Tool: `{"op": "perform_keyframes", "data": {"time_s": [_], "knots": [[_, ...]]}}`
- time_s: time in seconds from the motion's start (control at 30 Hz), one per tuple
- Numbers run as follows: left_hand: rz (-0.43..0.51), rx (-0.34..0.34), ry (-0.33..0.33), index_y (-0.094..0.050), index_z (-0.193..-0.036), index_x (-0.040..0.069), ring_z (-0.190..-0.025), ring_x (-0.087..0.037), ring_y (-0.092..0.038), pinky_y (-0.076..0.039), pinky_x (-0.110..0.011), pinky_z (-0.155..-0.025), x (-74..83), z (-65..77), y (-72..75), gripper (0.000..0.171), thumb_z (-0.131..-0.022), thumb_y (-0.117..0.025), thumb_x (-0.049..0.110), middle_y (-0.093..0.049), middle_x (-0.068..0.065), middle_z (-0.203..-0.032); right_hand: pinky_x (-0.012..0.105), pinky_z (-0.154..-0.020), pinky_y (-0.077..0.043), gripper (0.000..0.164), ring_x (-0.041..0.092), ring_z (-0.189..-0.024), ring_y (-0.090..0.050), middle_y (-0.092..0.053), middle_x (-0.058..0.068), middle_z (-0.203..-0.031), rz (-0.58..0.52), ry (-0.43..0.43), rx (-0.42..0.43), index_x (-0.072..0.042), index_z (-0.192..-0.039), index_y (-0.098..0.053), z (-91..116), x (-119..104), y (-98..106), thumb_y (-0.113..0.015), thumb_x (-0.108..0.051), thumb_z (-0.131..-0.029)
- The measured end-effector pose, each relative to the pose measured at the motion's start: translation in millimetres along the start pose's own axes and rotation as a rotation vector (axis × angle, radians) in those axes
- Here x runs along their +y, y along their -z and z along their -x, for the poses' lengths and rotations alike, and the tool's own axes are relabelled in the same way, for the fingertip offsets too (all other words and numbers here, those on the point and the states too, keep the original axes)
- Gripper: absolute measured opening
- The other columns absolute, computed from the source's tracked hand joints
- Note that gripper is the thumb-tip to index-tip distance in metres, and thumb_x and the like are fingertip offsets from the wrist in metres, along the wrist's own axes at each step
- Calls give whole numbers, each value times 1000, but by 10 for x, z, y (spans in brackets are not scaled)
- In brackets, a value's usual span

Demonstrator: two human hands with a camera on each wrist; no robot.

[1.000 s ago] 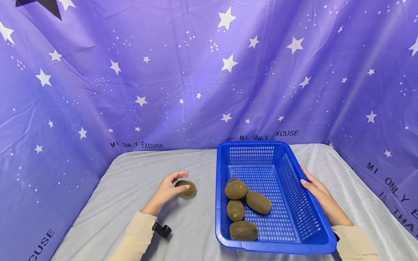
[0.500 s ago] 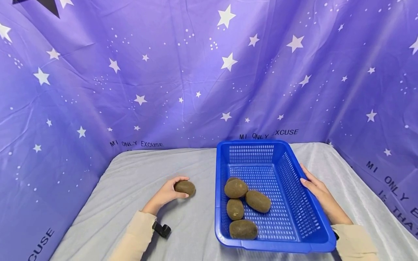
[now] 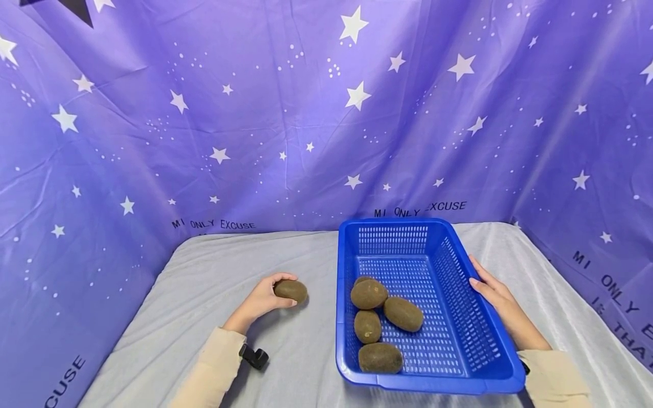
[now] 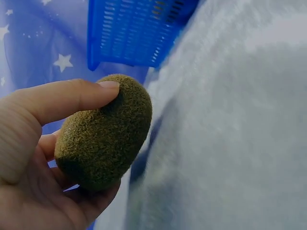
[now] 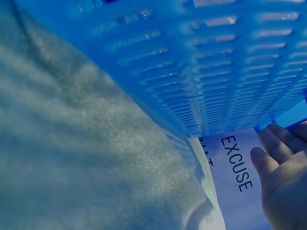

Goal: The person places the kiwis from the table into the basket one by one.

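Observation:
Left of the basket, my left hand (image 3: 259,299) holds a brown fuzzy kiwi (image 3: 293,291) between thumb and fingers. In the left wrist view the thumb (image 4: 84,96) presses on its upper side while the fingers wrap underneath. A blue plastic basket (image 3: 342,266) with slotted walls stands on the right. My right hand (image 3: 502,303) grips its right rim, thumb on top, with the other fingers (image 5: 265,163) against the outer side. Several kiwis (image 3: 403,314) lie in the basket's left half, one partly hidden behind another.
A light grey cloth (image 3: 204,283) covers the table. Purple curtains (image 3: 285,113) with white stars close in the back and sides. A black strap mount (image 3: 254,357) sits on the left wrist.
My left hand has closed its thumb and fingers round the kiwi, which has shifted very slightly since half a second ago. The right hand and the basket have stayed in place.

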State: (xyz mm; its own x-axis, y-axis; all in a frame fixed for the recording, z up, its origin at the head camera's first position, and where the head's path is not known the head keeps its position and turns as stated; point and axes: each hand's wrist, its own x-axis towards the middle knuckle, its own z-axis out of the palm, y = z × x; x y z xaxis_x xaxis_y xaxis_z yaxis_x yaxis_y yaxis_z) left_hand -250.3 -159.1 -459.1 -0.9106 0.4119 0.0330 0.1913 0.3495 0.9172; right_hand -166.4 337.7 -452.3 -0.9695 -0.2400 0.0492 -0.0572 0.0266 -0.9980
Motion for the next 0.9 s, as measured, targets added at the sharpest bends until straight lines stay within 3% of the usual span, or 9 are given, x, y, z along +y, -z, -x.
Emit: {"op": "perform_keyframes", "data": {"time_s": [0.13, 0.3, 0.47, 0.67, 0.9], "knots": [[14, -6, -50, -53, -121, -9, -86, -16, -59, -50, -28, -74, 173, 17, -9, 56, -71, -76, -1, -63, -17, -106, 34, -83, -53, 57, 6, -111, -55, -22, -4, -149, -24, -1, -7, -26, -152, 2, -3, 0, 0, -30, -25, -104], [21, -5, -98, -55, -122, -2, -87, -17, -60, -50, -27, -74, 222, -34, -48, 55, -72, -77, 3, -63, -15, -107, 34, -83, -53, 56, 5, -111, -54, -21, -4, -149, -19, 1, -7, -28, -152, 0, -3, 4, 1, -30, -25, -104], [56, -15, -137, -58, -122, 5, -90, -21, -60, -51, -29, -76, 413, -44, -136, 53, -73, -78, 7, -64, -13, -108, 30, -83, -52, 55, 3, -112, -52, -22, -6, -149, 11, 15, -2, -28, -152, -2, 1, 13, 3, -30, -25, -104], [70, -30, -193, -58, -121, 5, -88, -17, -60, -50, -27, -77, 671, -47, -316, 50, -75, -77, 3, -64, -11, -107, 29, -84, -51, 56, 1, -113, -52, -20, -6, -150, 3, 22, -6, -27, -152, -1, 0, 14, -4, -29, -24, -104], [67, -110, -272, -58, -120, 1, -92, -13, -58, -47, -26, -82, 884, -46, -592, 49, -75, -75, -2, -61, -15, -116, 26, -84, -50, 55, -2, -114, -49, -14, -1, -156, 26, 28, -4, -28, -152, -2, -1, 15, -12, -30, -25, -104]]}}
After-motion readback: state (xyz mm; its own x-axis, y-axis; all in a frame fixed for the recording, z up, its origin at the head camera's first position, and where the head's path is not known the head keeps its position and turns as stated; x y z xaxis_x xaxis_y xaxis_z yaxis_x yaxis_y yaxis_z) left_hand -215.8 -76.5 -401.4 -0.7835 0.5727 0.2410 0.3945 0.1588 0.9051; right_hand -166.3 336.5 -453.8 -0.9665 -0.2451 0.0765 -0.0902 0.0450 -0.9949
